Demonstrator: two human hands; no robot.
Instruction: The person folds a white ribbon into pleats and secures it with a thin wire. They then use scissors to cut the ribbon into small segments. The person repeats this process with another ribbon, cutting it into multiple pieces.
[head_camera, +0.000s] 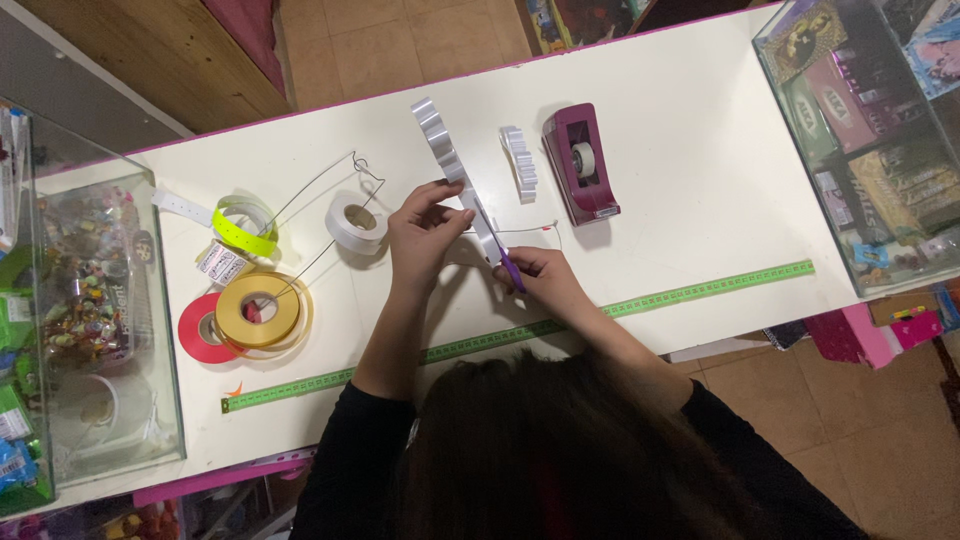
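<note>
A person at a white counter (700, 170) works a strip of white ribbon (450, 160), which runs from the far middle of the counter down between both hands. The left hand (425, 235) pinches the ribbon with fingers closed on its near end; the right hand (540, 275) is closed around a purple-handled tool (512, 272), likely scissors, its tip against the ribbon.

The step in hand looks like curling or trimming the ribbon's near end. Judged from this, the next move calls for the left hand to keep the strip taut while the right draws the tool along it, with steady pressure so the ribbon does not tear.

Open counter lies to the right of the hands, between the maroon tape dispenser (580, 165) and a glass case (870, 150) at the right edge. To the left the room is tighter: a white roll (355, 222), gold roll (260, 310), red roll (200, 330) and yellow-green band (245, 228) sit close, with thin wire (320, 185) looped above them. A folded ribbon piece (519, 160) lies just beside the dispenser. A green tape measure (700, 290) runs along the near edge, close under the wrists.
</note>
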